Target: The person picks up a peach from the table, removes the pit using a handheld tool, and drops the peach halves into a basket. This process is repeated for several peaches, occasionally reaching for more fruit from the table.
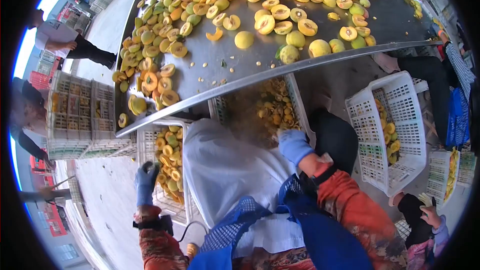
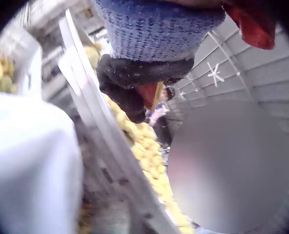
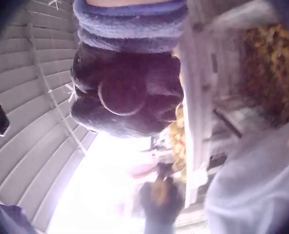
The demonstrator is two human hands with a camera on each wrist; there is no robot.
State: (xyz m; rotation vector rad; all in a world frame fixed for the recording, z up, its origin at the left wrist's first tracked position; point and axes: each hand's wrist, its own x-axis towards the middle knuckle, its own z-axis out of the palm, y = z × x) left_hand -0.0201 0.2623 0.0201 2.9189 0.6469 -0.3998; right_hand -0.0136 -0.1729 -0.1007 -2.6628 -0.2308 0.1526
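My left hand (image 1: 146,180), in a blue knit glove with dark fingers, hangs at the outer side of a white crate (image 1: 187,205) of yellow fruit halves (image 1: 170,160). Its thumb and fingers stand apart. The left wrist view shows the dark glove fingers (image 2: 134,73) from behind. My right hand (image 1: 295,145), gloved alike and blurred, is over the near end of a middle crate (image 1: 299,102) holding darker fruit pieces (image 1: 275,105). In the right wrist view its dark fingers (image 3: 129,92) are bent; I cannot tell whether they hold something.
A metal table (image 1: 240,70) with a raised rim bears many halved and whole fruits (image 1: 245,40). White cloth (image 1: 225,170) covers my lap between the crates. Another crate (image 1: 395,140) stands at right, stacked crates (image 1: 75,110) at left. Other people (image 1: 55,35) are around.
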